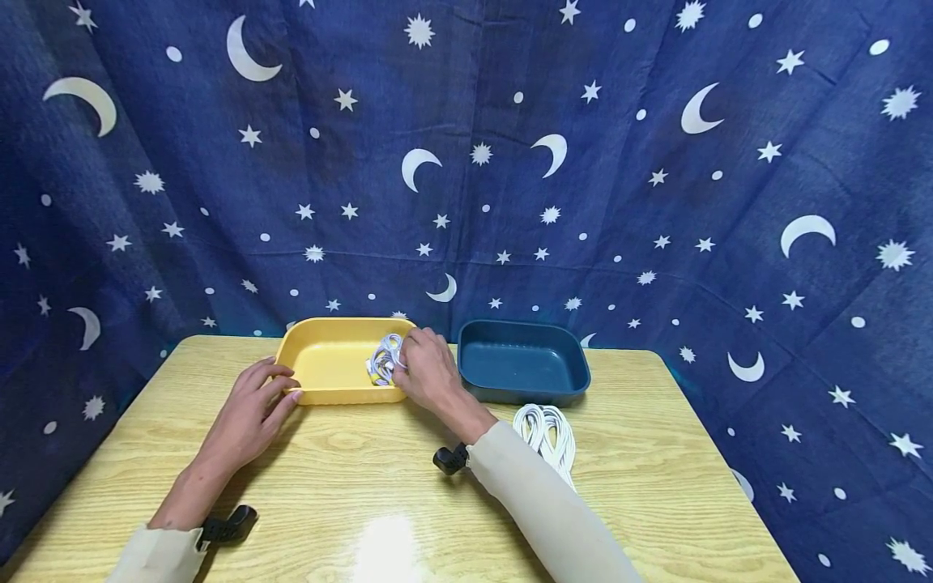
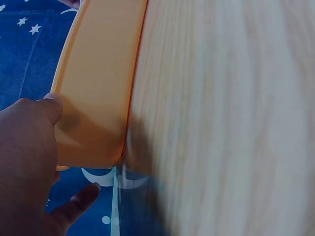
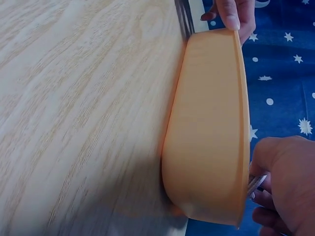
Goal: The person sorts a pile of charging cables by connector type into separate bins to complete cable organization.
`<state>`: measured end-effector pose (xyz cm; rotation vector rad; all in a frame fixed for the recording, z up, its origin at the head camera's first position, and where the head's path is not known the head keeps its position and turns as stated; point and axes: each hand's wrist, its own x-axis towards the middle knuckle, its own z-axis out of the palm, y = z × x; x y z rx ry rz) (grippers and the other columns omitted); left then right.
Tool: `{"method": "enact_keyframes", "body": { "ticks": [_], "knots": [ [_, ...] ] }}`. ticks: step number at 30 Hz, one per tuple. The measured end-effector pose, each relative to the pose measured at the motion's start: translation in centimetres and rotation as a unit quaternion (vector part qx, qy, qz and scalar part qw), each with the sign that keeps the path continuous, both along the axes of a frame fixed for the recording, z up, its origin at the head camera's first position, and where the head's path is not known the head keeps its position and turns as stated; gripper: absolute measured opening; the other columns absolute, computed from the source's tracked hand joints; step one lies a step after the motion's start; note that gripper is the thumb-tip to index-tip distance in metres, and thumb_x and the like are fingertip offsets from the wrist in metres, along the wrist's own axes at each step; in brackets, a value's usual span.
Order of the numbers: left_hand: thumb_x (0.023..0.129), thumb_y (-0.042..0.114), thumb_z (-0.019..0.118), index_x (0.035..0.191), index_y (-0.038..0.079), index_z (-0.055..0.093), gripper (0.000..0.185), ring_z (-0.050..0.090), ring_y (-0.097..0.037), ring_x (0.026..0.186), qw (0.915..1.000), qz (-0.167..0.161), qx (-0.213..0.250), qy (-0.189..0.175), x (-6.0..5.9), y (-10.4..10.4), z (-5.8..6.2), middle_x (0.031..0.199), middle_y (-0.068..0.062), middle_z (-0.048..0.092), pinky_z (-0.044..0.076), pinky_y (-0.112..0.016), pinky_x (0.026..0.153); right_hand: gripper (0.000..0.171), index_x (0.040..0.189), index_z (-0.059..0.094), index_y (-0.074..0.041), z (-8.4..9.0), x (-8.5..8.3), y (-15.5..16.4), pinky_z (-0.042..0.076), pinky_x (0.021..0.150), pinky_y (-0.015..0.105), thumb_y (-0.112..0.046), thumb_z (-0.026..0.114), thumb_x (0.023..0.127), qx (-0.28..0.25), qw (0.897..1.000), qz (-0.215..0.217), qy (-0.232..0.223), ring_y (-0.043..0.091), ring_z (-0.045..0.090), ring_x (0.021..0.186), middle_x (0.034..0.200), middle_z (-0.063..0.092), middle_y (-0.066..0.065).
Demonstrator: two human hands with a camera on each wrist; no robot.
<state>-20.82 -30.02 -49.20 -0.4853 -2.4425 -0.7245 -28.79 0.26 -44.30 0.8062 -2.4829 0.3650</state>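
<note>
A yellow container (image 1: 321,397) stands near the back edge of the table. My left hand (image 1: 251,409) holds its front left corner, the thumb at the front rim and fingers over the edge. At the container's right end, my right hand (image 1: 430,368) pinches a coiled whitish cable (image 1: 385,356) with a bit of yellow on it. In the right wrist view a grey-looking loop of that cable (image 3: 256,184) shows between the fingers, beside the rim. The right fingertips are partly hidden. The left wrist view shows the left thumb (image 2: 51,105) against the rim.
Right of the yellow container stands a dark blue container (image 1: 521,368). In front of it a coiled white cord (image 1: 550,437) lies on the wooden table (image 1: 350,486), partly behind my right sleeve. A blue star-and-moon cloth (image 1: 474,186) hangs right behind the containers.
</note>
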Motion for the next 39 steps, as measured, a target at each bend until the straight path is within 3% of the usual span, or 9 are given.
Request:
{"method": "enact_keyframes", "body": {
  "ticks": [10, 17, 23, 31, 39],
  "knots": [
    [0.099, 0.011, 0.075, 0.099, 0.008, 0.074, 0.004, 0.045, -0.047, 0.137, 1.0, 0.003, -0.001, -0.001, 0.0, -0.1, 0.0, 0.122, -0.015, 0.064, 0.032, -0.065, 0.117, 0.017, 0.077, 0.064, -0.015, -0.3, -0.3, -0.5, 0.051, 0.08, 0.036, -0.02, 0.08, 0.082, 0.022, 0.999, -0.02, -0.027, 0.021, 0.059, 0.086, 0.088, 0.065, -0.002],
    [0.099, 0.011, 0.075, 0.1, 0.008, 0.074, 0.004, 0.045, -0.046, 0.138, 1.0, 0.006, -0.002, -0.006, 0.0, -0.1, 0.0, 0.122, -0.015, 0.064, 0.032, -0.065, 0.116, 0.019, 0.079, 0.066, -0.016, -0.7, -0.3, -0.5, 0.048, 0.075, 0.033, -0.025, 0.081, 0.085, 0.013, 0.999, -0.017, -0.031, 0.02, 0.057, 0.085, 0.088, 0.065, -0.003],
    [0.099, 0.011, 0.074, 0.1, 0.007, 0.074, 0.004, 0.045, -0.046, 0.137, 1.0, 0.006, -0.004, -0.003, 0.0, -0.1, -0.2, 0.122, -0.016, 0.064, 0.032, -0.064, 0.117, 0.015, 0.09, 0.073, -0.013, -0.9, 0.1, -0.2, 0.049, 0.077, 0.033, -0.025, 0.08, 0.086, -0.007, 1.0, -0.004, -0.022, 0.02, 0.06, 0.088, 0.093, 0.068, -0.002],
    [0.101, 0.013, 0.073, 0.1, 0.007, 0.074, 0.006, 0.044, -0.048, 0.137, 0.9999, 0.009, -0.006, -0.007, -0.1, -0.1, -0.2, 0.124, -0.017, 0.063, 0.031, -0.065, 0.118, 0.021, 0.104, 0.077, -0.008, -0.5, 0.8, 0.8, 0.052, 0.085, 0.037, -0.024, 0.076, 0.09, -0.038, 0.998, 0.007, -0.051, 0.021, 0.063, 0.094, 0.102, 0.071, 0.001],
    [0.101, 0.013, 0.073, 0.1, 0.007, 0.073, 0.005, 0.044, -0.048, 0.137, 0.9999, 0.007, -0.004, -0.007, -0.1, -0.1, -0.3, 0.123, -0.016, 0.063, 0.031, -0.065, 0.117, 0.019, 0.104, 0.077, -0.006, -0.3, 1.9, 2.2, 0.054, 0.085, 0.039, -0.019, 0.077, 0.09, -0.089, 0.994, 0.041, -0.047, 0.022, 0.063, 0.089, 0.101, 0.073, 0.006]
  ]
}}
